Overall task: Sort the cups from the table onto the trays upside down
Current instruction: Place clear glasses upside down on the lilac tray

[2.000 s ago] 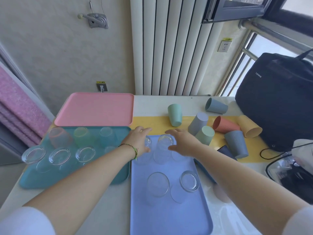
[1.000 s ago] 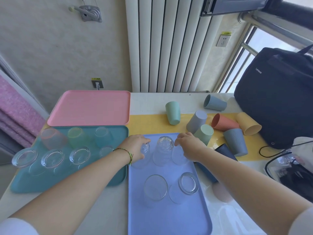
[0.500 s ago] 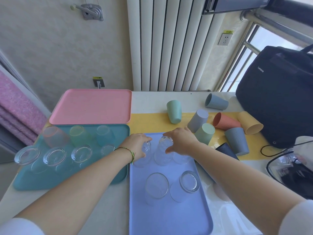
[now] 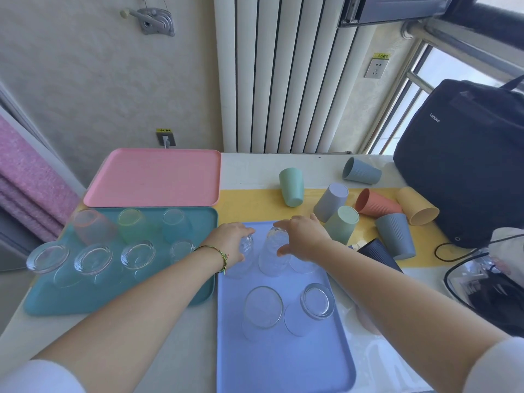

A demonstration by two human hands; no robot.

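Home room by window (image 4: pixel 442 69): white radiator (image 4: pixel 283 75), wall socket (image 4: pixel 375 68), laptop bag (image 4: pixel 467 154) on table (image 4: pixel 255 168).

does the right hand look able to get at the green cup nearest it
Probably yes: the green cup stands just beside the right hand with nothing between, though the hand is over a glass now.

Glass (image 4: pixel 301 266) half behind right hand (image 4: pixel 304 236)

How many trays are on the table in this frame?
3: pink tray at far left, teal tray just in front of it, blue tray nearest, right of the teal one. No other shows.
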